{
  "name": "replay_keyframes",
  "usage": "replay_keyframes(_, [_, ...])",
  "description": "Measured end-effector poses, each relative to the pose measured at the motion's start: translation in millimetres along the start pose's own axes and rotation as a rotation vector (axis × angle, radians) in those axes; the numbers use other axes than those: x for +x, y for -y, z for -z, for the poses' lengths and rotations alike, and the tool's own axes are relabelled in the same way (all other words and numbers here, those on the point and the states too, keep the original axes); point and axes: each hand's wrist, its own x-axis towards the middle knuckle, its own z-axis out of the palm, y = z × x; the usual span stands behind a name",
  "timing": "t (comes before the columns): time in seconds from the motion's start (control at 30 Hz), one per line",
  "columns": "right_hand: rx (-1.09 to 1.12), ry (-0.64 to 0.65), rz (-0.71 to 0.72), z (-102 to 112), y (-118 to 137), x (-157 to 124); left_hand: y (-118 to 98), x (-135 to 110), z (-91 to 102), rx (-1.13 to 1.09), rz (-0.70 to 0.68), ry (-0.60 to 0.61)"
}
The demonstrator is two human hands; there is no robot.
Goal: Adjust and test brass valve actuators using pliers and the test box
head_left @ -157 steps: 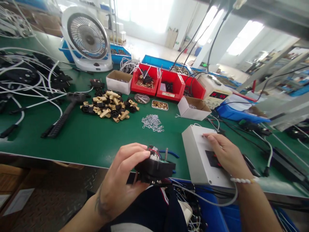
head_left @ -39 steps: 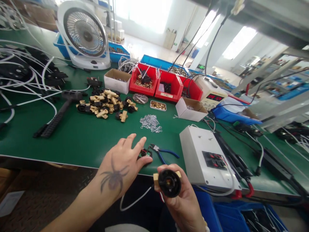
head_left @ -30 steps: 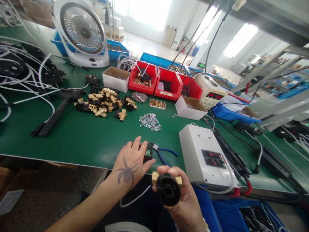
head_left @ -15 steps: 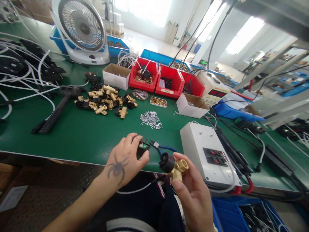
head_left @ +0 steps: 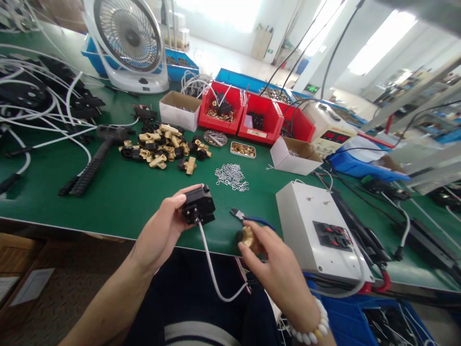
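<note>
Our left grip [head_left: 158, 233] is closed around the left end of a black plastic housing [head_left: 199, 204], which we hold up near the front edge of the green desk [head_left: 122, 206]. From the side of the housing facing us, a white cable [head_left: 209, 264] hangs past that edge and loops in front of our dark clothing.

With our right grip [head_left: 277, 259] we pinch a brass fitting [head_left: 248, 236] between thumb and fingers, its black end turned left; we cannot tell whether it touches the desk. Just behind it lie blue-handled cutting pliers [head_left: 237, 214], partly covered by our fingers. To the right stands a grey switch box [head_left: 300, 226]. Farther back we see a heap of wire clips [head_left: 232, 177] and, left of it, a pile of brass fittings [head_left: 158, 149].
</note>
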Motion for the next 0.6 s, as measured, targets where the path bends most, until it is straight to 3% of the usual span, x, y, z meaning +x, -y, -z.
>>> replay_keyframes(0.1, [0.142, 0.037, -0.136, -2, -5, -6, -1, -5, -2.8, -0.090, 0.049, 0.016])
replay_keyframes(0.27, [1.006, 0.061, -0.256, -9, -4, -24, -1, -15, -7.6, -0.192, 0.051, 0.074])
replay_keyframes(0.33, [1.208, 0.098, -0.245, -13, 0, -30, -1, -20, -10.1, -0.212, 0.036, 0.099])
replay_keyframes(0.6, [1.326, 0.146, -0.195, -16, 10, -37, -1, -37, -19.2, -0.048, -0.131, 0.124])
